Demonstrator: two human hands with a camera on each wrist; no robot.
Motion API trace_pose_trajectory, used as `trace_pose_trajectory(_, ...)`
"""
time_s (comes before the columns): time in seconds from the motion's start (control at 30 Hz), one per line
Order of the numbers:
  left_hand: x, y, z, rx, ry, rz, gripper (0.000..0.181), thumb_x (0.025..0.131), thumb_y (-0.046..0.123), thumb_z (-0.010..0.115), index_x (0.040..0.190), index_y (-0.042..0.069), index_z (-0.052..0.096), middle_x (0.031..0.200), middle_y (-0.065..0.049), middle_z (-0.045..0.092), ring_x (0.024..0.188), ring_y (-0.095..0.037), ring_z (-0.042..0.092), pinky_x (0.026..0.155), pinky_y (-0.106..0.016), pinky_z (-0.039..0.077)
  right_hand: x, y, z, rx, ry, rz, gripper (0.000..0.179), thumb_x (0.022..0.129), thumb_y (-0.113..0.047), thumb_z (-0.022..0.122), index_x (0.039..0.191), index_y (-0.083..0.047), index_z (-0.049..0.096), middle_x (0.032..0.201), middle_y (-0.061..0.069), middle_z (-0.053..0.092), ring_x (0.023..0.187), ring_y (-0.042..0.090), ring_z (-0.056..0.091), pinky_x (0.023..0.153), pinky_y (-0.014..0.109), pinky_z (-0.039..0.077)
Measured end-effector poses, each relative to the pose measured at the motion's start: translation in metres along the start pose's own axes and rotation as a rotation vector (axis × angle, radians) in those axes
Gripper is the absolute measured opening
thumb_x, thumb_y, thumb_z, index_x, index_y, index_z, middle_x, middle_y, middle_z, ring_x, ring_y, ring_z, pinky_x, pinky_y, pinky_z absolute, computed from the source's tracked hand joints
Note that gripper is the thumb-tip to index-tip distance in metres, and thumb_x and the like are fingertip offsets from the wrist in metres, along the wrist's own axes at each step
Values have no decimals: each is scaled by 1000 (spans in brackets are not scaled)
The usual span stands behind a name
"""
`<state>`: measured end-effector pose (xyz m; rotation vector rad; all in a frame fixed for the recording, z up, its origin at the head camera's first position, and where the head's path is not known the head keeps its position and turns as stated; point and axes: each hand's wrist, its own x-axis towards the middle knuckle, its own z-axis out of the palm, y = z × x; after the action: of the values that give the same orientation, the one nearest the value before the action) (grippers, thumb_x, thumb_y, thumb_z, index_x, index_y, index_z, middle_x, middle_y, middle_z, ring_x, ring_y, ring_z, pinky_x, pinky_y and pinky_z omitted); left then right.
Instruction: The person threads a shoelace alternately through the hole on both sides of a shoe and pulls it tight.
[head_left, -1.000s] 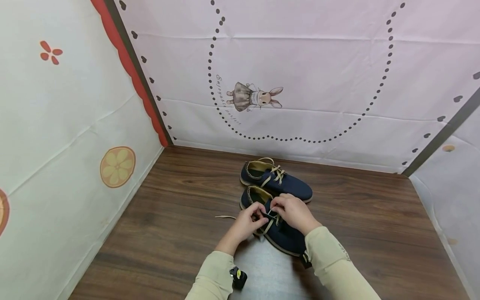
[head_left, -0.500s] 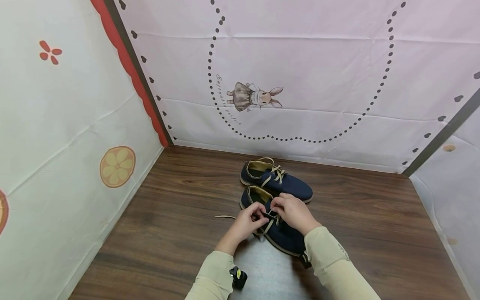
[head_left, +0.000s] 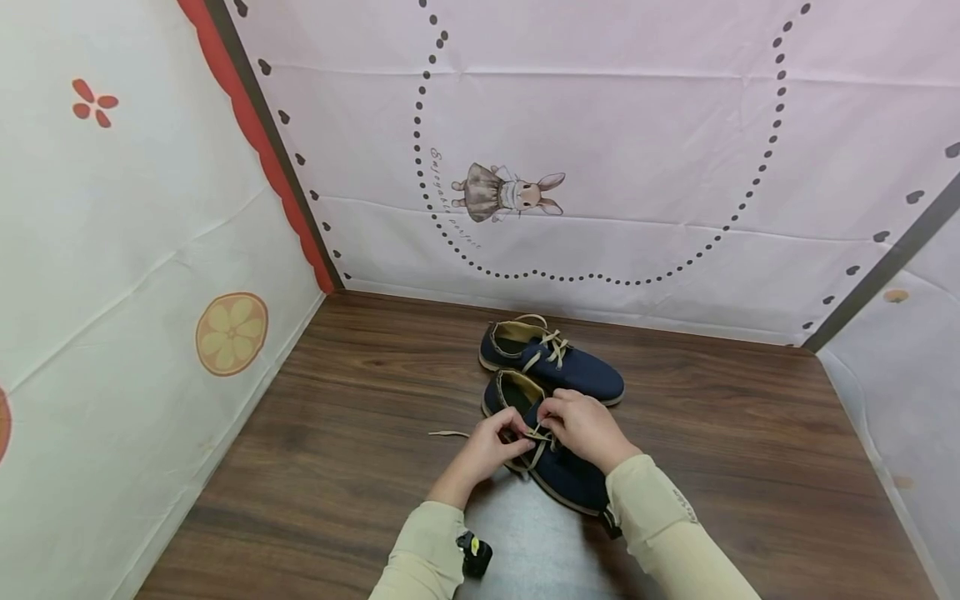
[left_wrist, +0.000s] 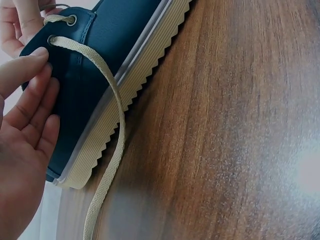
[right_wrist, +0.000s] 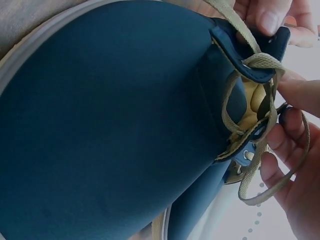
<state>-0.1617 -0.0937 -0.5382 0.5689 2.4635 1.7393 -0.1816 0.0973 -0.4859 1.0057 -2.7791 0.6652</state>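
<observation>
A navy shoe (head_left: 573, 482) with a tan lace sits nearest on the floor, opening towards the left. My left hand (head_left: 489, 446) grips the eyelet flap of this shoe; in the left wrist view the thumb and fingers (left_wrist: 37, 102) lie on the flap beside its eyelets. From one eyelet a loose lace end (left_wrist: 114, 162) runs down over the sole. Over the laced opening, my right hand (head_left: 588, 427) pinches the shoelace. In the right wrist view a lace loop (right_wrist: 252, 201) hangs by the fingers of the right hand (right_wrist: 307, 185); the exact pinch point is partly hidden.
Beyond it, a second navy shoe (head_left: 588, 373) with loosely crossed tan laces stands against the near one. Brown wood-grain floor (head_left: 360, 433) lies around both. A printed cloth wall (head_left: 637, 167) rises close behind, with further cloth walls at left and right.
Both hands stay at the shoe's opening, with small shifts of the fingers. A tan stretch of lace shows more between them now. The far shoe has not moved.
</observation>
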Motion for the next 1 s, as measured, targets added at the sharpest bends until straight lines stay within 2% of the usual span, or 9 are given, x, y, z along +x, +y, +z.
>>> trace_pose_trajectory(0.17,0,1,0,-2,-3,17,15,82,6,70,89,9,57,82,-3,59,74,-13,55,64,-28,45,0,0,2,-31,19,-6,6,83,-12,70,84,-17,66,76,-9,50,66,7,47,62,25,43)
trace_pose_trajectory(0.33,0,2,5,-13,50,-8,35,80,6,71,105,6,47,77,-8,61,69,-19,55,63,-28,43,1,-2,1,9,-21,23,5,83,-14,69,87,-17,68,76,-9,48,66,7,45,61,24,41)
trace_pose_trajectory(0.4,0,4,7,34,82,-8,30,81,12,72,99,6,50,77,-4,61,68,-18,55,62,-26,43,1,-3,-2,63,-60,58,6,85,-13,67,90,-16,70,76,-10,47,67,8,43,62,24,40)
trace_pose_trajectory(0.5,0,9,10,169,118,26,17,81,22,73,81,10,62,76,3,61,69,-12,55,61,-23,44,0,-1,-7,172,-110,102,13,89,-12,61,96,-13,72,78,-9,48,71,10,40,64,26,38)
trace_pose_trajectory(0.6,1,11,10,222,128,40,14,84,24,70,78,11,69,80,4,62,73,-10,55,63,-22,45,-4,4,-12,283,-75,135,21,91,-15,58,109,-11,68,92,-3,54,85,17,45,75,35,37)
trace_pose_trajectory(0.67,1,10,9,151,119,9,13,86,20,67,81,8,69,79,1,63,70,-9,54,61,-22,45,-9,8,-13,345,-30,187,36,90,-23,61,125,-12,58,113,5,51,103,25,43,87,47,33)
trace_pose_trajectory(0.77,0,8,6,-22,115,-77,15,90,15,62,83,3,66,78,-4,64,68,-11,55,60,-22,43,-19,12,-10,377,-8,322,81,79,-40,71,144,-13,31,142,15,29,128,37,26,97,63,17)
trace_pose_trajectory(0.87,0,8,3,-196,135,-119,17,92,10,57,85,-5,62,77,-11,65,73,-19,59,65,-26,46,-32,14,1,315,-119,468,117,65,-53,79,149,-12,9,149,20,13,133,42,17,98,66,13)
trace_pose_trajectory(1.0,2,13,-5,-414,183,-155,18,95,7,49,84,-4,56,78,-9,67,78,-17,62,70,-30,47,-45,13,17,319,-233,589,132,59,-51,82,147,-5,-5,147,28,13,129,46,27,96,61,26)
